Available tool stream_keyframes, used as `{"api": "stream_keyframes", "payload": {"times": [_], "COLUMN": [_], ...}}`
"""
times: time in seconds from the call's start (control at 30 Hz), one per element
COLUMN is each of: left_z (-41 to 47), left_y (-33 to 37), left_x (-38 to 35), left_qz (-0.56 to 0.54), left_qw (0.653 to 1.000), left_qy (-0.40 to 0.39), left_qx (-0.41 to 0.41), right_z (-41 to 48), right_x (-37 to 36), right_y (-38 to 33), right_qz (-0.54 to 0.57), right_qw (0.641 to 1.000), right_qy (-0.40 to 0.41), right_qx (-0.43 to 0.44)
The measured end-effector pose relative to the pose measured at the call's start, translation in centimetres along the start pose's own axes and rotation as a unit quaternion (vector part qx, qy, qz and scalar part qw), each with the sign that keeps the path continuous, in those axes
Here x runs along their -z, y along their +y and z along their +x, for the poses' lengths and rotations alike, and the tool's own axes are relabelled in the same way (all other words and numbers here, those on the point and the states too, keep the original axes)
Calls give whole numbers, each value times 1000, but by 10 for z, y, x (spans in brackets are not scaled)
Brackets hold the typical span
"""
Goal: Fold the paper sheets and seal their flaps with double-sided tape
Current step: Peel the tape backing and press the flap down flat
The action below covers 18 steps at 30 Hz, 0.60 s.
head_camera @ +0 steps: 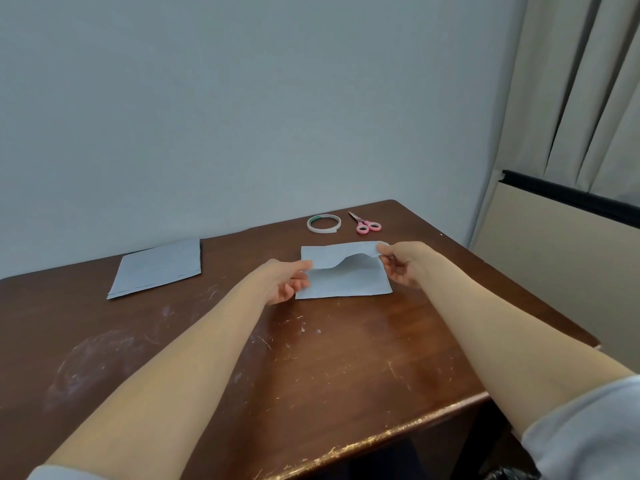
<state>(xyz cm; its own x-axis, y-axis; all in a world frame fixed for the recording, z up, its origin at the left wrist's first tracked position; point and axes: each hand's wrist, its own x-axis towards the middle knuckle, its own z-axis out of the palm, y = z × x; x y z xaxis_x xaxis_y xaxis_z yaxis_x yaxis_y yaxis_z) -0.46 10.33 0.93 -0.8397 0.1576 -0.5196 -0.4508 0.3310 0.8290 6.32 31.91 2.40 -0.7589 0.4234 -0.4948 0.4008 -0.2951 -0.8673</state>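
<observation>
Limp paper sheet (346, 285), scuffed wooden table (311, 362)

We are noting soft, even, dim light, throwing a cool grey-blue cast over the wall (242, 98). A warm sheen is glowing on the table (346, 358) toward its near right corner. The raised flap of the paper sheet (346, 285) is shading the part beneath it. The wide lens is bowing the curtain (571, 98) and the table edges. Fine detail is looking slightly soft throughout.
</observation>
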Motion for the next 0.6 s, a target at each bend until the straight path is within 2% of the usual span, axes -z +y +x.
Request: {"api": "stream_keyframes", "payload": {"times": [0.2,0.6], "left_z": [-1,1], "left_y": [2,-3], "left_x": [8,8], "left_qz": [-57,-23], "left_qw": [998,995], "left_qy": [-4,67], "left_qx": [7,-64], "right_z": [0,-2], "right_x": [3,3], "right_y": [1,12], "right_qz": [-18,-129], "right_qw": [1000,991], "right_qy": [6,27], "right_qx": [-5,12]}}
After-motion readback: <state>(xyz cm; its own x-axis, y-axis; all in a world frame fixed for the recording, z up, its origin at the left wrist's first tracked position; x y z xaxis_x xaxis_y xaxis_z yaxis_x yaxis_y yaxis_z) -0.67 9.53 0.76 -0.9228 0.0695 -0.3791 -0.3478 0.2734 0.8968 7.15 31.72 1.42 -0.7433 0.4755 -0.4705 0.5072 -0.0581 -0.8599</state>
